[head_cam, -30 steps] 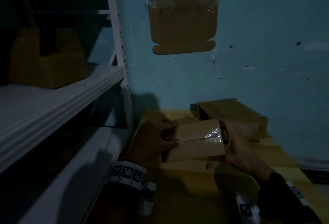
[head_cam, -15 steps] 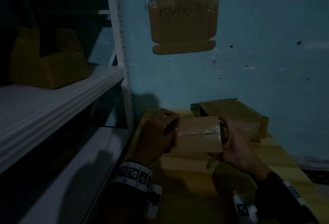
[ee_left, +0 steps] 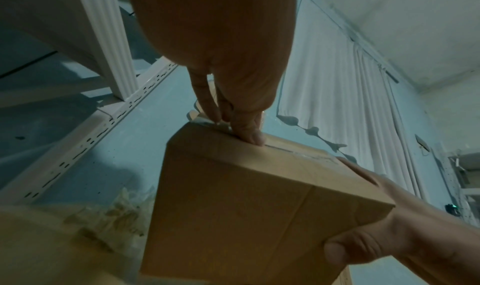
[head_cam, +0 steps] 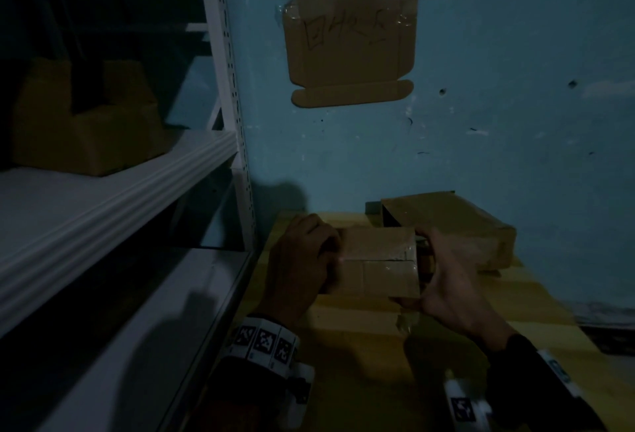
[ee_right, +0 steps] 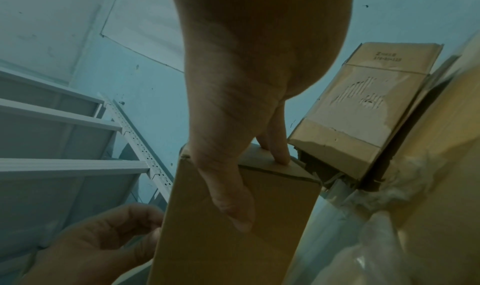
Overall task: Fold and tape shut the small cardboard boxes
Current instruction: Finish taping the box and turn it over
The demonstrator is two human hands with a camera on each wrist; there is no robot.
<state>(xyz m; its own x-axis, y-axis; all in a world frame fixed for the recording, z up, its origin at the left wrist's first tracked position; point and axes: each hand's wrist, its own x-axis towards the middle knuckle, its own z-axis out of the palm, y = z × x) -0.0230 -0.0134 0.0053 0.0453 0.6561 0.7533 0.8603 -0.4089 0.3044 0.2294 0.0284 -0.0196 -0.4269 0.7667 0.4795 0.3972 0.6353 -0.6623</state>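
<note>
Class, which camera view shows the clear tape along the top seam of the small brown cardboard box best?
The head view: the clear tape runs across the whole seam of the small brown cardboard box. The left wrist view shows only a stretch beyond the left hand's fingers. The right wrist view shows no tape clearly.

Close behind the right hand (head_cam: 453,280), a larger, flat brown cardboard box (head_cam: 457,225) lies against the blue-green painted wall (head_cam: 498,143), blocking reach that way. To the left, the white perforated metal shelving upright (head_cam: 237,143) and its ribbed white shelves (head_cam: 103,211) hem in the yellow wooden tabletop (head_cam: 360,356), whose near part lies bare.
</note>
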